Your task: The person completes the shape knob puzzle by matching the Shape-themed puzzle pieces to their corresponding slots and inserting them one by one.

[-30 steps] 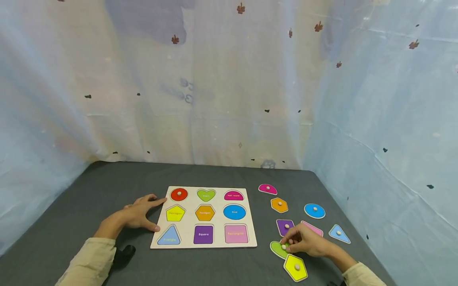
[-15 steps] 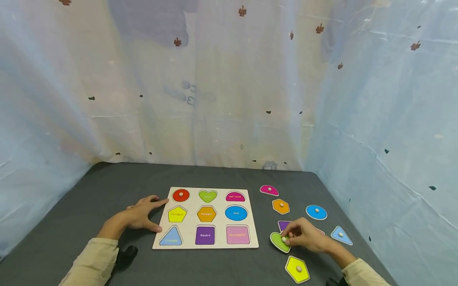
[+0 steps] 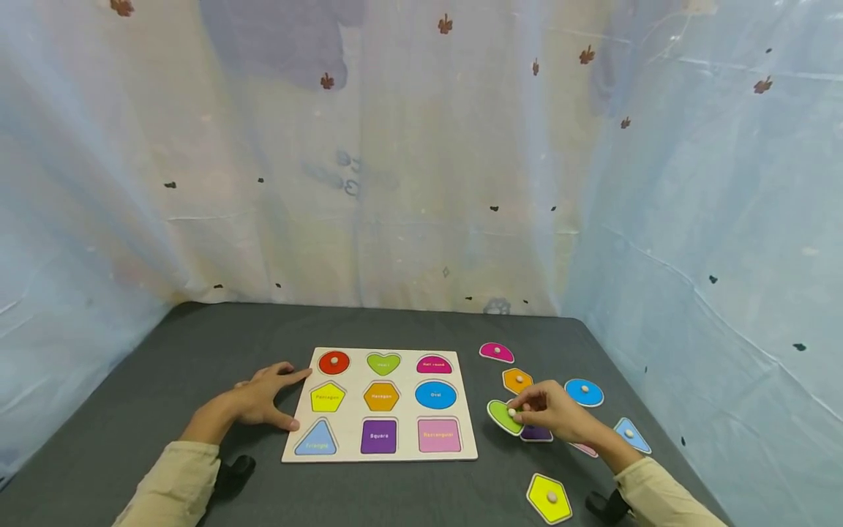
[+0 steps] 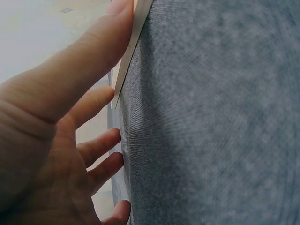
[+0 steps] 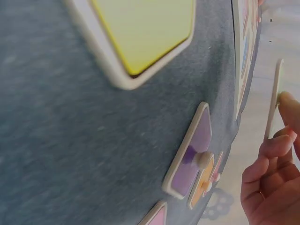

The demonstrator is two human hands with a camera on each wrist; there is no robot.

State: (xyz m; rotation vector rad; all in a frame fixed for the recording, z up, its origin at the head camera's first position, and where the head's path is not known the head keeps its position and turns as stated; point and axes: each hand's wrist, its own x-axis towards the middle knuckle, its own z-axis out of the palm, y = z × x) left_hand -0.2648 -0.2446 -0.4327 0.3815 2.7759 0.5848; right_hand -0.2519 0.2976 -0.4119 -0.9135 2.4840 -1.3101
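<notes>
A green heart puzzle piece [image 3: 503,416] is pinched by its small knob in my right hand [image 3: 556,411]. In the right wrist view the heart piece [image 5: 274,101] appears edge-on, raised off the cloth. Below it in the head view, a purple square piece [image 3: 536,434] is partly hidden. The wooden shape board [image 3: 408,371] lies flat, printed with coloured shapes; a red knobbed circle [image 3: 334,362] sits at its upper left. My left hand [image 3: 266,397] touches the board's left edge with thumb and forefinger spread. The left wrist view shows the thumb on the board's edge [image 4: 125,61].
Loose knobbed pieces lie right of the board: a magenta half round [image 3: 497,353], an orange hexagon [image 3: 516,380], a blue oval [image 3: 584,393], a light blue triangle [image 3: 633,435], a yellow pentagon [image 3: 549,499] and a mostly covered pink piece [image 3: 585,449]. Pale sheets hang behind the grey cloth [image 3: 369,494].
My right hand has lifted the green heart off the cloth and carried it away from me and slightly left, clear of the yellow pentagon. The left hand stays at the board's edge.
</notes>
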